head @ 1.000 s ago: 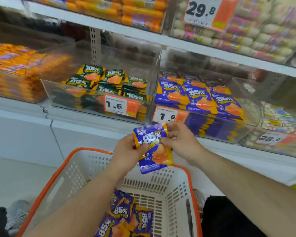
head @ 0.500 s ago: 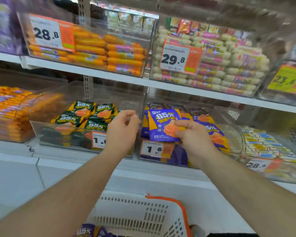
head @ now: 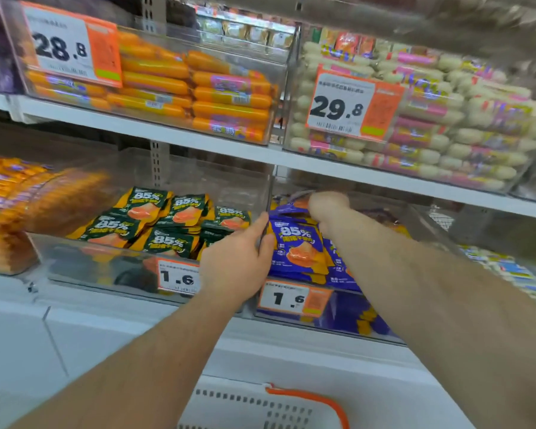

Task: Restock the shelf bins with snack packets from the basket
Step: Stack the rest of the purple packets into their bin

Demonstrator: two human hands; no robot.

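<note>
The clear bin of purple snack packets (head: 347, 317) sits on the lower shelf, tagged 1.6. My right hand (head: 326, 209) reaches deep into it, fingers curled on a purple packet (head: 288, 204) at the back of the stack; the fingertips are hidden. Another purple packet (head: 297, 246) lies face up at the front. With fairly straight fingers, my left hand (head: 237, 258) touches the clear wall between this bin and the bin of green packets (head: 106, 267). Only the rim of the white basket (head: 254, 404) with orange edging shows, at the bottom.
The shelf above (head: 198, 140) hangs low over both bins and carries bins of orange sausages (head: 198, 88) and white sausages (head: 446, 144). More orange packs (head: 19, 193) fill the lower left. A mixed bin (head: 508, 274) stands at the right.
My right hand carried the purple packet from above the basket up into the purple bin, to the back. My left hand let go of it and moved to the bin wall. The view tilted upward.
</note>
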